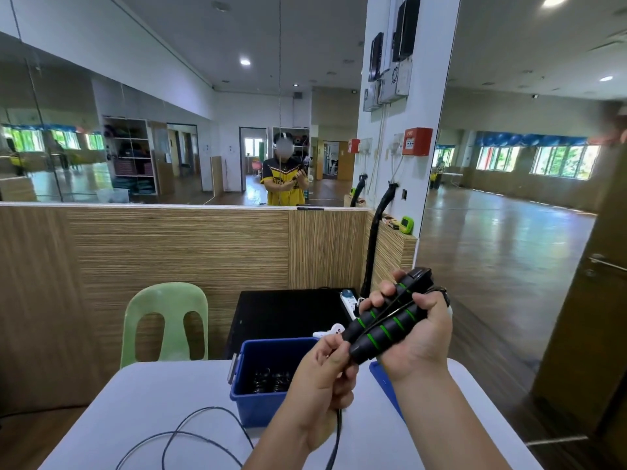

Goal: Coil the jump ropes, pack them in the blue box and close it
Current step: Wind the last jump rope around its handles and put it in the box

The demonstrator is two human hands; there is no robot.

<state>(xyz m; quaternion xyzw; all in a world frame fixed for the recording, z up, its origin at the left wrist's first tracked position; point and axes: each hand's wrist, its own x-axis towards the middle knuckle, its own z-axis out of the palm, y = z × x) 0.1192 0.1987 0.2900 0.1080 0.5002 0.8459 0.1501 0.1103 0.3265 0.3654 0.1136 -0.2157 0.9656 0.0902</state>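
we hold the two jump rope handles, black foam with green rings, side by side above the near right corner of the blue box. they point up and to the right. the right hand wraps both handles: its fingers curl over the top and its palm faces left. the right forearm rises from the lower right edge. the left hand sits just below the lower ends of the handles, with thumb and fingers curled and pinching the black cord. a strand of cord crosses the handles diagonally. below the left hand the cord drops toward the bottom edge, and more of it lies in loose loops on the white desk, left of the left forearm. the blue box stands open on the desk and holds dark coiled ropes. a blue panel shows beside the right wrist; we cannot tell what it is. a green chair stands behind the desk.
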